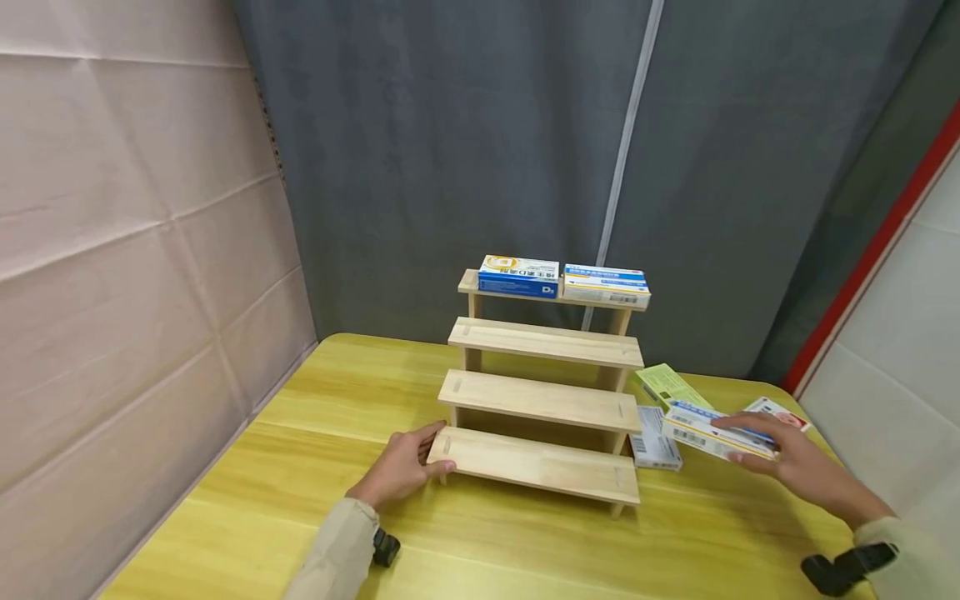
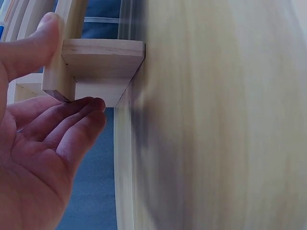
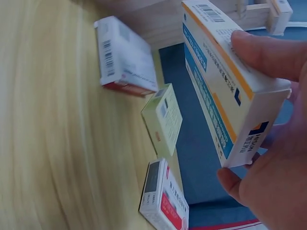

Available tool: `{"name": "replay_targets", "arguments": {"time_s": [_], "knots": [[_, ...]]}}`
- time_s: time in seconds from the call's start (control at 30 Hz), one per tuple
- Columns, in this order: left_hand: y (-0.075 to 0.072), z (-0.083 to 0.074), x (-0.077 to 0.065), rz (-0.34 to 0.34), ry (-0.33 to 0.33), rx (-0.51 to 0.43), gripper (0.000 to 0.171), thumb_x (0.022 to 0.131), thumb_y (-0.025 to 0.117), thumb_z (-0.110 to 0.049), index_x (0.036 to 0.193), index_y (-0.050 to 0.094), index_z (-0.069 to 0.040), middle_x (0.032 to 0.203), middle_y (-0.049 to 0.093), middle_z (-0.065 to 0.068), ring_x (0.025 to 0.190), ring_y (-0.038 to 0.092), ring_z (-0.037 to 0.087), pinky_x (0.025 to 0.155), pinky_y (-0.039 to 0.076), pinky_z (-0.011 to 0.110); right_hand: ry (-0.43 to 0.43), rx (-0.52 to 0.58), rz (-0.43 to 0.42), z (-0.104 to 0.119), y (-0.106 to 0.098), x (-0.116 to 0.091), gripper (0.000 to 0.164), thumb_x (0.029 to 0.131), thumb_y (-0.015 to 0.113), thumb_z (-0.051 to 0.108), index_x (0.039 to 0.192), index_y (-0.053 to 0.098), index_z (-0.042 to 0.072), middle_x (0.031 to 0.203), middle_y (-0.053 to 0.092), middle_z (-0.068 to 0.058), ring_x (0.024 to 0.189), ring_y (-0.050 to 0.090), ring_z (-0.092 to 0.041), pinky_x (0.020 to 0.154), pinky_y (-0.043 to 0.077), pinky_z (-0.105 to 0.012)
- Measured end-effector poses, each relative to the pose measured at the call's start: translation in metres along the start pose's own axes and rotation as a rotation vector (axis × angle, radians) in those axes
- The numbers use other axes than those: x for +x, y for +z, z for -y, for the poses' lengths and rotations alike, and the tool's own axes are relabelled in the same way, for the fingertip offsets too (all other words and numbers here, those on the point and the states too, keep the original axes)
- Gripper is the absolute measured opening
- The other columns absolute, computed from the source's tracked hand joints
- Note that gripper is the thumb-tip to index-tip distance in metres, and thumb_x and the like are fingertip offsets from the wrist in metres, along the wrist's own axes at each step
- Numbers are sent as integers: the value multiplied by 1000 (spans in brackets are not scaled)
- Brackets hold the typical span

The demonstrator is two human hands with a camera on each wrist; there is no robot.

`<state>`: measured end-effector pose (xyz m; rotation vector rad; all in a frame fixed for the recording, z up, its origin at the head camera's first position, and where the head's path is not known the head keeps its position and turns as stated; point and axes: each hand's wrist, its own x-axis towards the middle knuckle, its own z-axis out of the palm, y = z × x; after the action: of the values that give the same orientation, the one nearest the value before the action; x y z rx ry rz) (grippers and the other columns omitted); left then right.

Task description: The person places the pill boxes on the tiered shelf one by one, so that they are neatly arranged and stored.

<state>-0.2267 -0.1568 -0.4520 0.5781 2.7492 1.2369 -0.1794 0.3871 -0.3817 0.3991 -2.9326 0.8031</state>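
Observation:
My left hand (image 1: 401, 467) holds the left end of the bottom step of a four-step wooden display rack (image 1: 536, 462). In the left wrist view the thumb lies on the board's face and the fingers reach round its end (image 2: 60, 79). On the right, my right hand (image 1: 798, 462) grips a white medicine box (image 1: 716, 429) with blue and orange bands, thumb on one side and fingers on the other. The box is raised over several other boxes: a green one (image 1: 671, 385), a white one (image 1: 656, 439) and a red-and-white one (image 3: 165, 201).
On the top step lie a blue-and-white vitamin box (image 1: 519, 277) and a white box with blue stripes (image 1: 606, 285), side by side. Behind the yellow wood-grain table (image 1: 277, 475) hangs a grey curtain (image 1: 420, 167). Pale panels (image 1: 135, 250) stand at the left.

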Motion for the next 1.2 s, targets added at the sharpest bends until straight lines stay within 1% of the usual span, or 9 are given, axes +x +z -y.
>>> {"name": "replay_targets", "arguments": {"time_s": [0.1,0.33,0.43,0.6,0.67,0.8,0.9,1.03,1.2], "knots": [[0,-1,0,0,-3,-1,79,91,75,-33,151,40,3,147,52,26,131,59,37,104,54,42,19,40,27,5,-6,0,43,95,69,29,134,64,13,135,56,-23,106,52,-16,75,47,-34],[-1,-1,1,-11,-8,9,78,90,75,-32,151,40,2,145,55,25,130,60,36,103,55,41,-6,44,4,13,-13,3,40,94,69,28,133,66,18,137,56,-13,97,40,13,71,41,-24],[0,0,1,-21,-5,11,78,90,75,-31,151,41,3,144,55,26,129,60,36,102,55,41,-16,40,14,16,-15,5,41,94,69,25,134,65,15,141,55,-18,110,46,0,74,44,-27],[0,0,1,-26,-3,11,78,90,76,-31,151,41,3,144,55,26,128,61,36,101,56,41,-19,56,44,21,-18,6,44,94,70,23,135,64,11,145,49,-31,122,47,-46,80,52,-52],[1,1,2,-27,-1,11,78,90,76,-31,151,41,2,144,55,26,128,61,36,102,55,41,-28,65,52,22,-20,6,44,94,69,22,136,63,11,146,47,-32,123,46,-47,82,52,-57],[2,1,2,-30,-3,21,77,90,76,-31,151,41,2,144,56,25,128,61,36,102,55,41,-70,69,47,22,-21,6,43,92,72,20,134,66,16,146,51,-23,123,45,-4,81,53,-37],[2,2,1,-30,-2,27,77,90,76,-31,151,41,2,143,56,25,128,62,35,102,55,42,-110,123,51,21,-19,4,44,90,74,16,133,67,17,144,52,9,110,34,22,75,52,-20],[3,1,0,-20,4,11,77,90,75,-30,151,41,3,144,55,26,128,61,36,102,55,42,-148,176,65,23,-16,1,43,90,74,13,132,68,16,131,41,42,110,37,23,73,53,-15],[3,2,0,-16,3,7,78,91,75,-31,152,40,2,145,54,26,129,60,36,102,55,42,-166,170,56,29,-14,0,41,89,74,13,130,69,19,129,41,43,110,38,22,74,52,-15]]}}
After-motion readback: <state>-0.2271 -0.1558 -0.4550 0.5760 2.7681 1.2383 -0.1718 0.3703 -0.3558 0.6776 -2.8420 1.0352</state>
